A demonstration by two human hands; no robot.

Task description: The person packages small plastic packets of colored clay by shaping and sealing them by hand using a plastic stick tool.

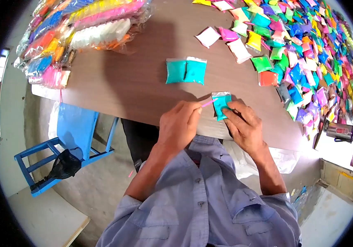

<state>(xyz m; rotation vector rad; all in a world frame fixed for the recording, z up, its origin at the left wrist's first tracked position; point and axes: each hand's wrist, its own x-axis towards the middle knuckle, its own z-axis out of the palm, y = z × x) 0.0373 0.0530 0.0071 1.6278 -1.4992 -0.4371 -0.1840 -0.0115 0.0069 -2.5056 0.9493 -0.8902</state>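
Blue-grey shirt (176,206), then left fingers (193,112) pinching pink stick (209,102), right fingers (242,112) pinching teal packet (219,108).

Brown tabletop (143,82) under two teal packets (195,73), a multicoloured packet heap (304,53) and plastic-wrapped bundles (98,35)

I wear a shirt (168,208) of greyish blue cloth, which is rather creased. Its collar (215,145) is open, and along the front there are round buttons (201,203) on a stitched strip (204,224). At the right side I have a pocket (248,213), a little gaping. The left sleeve (127,206) and the right sleeve (282,198) leave the forearms (145,181) uncovered; my left hand (179,124) and right hand (244,121) are also bare.
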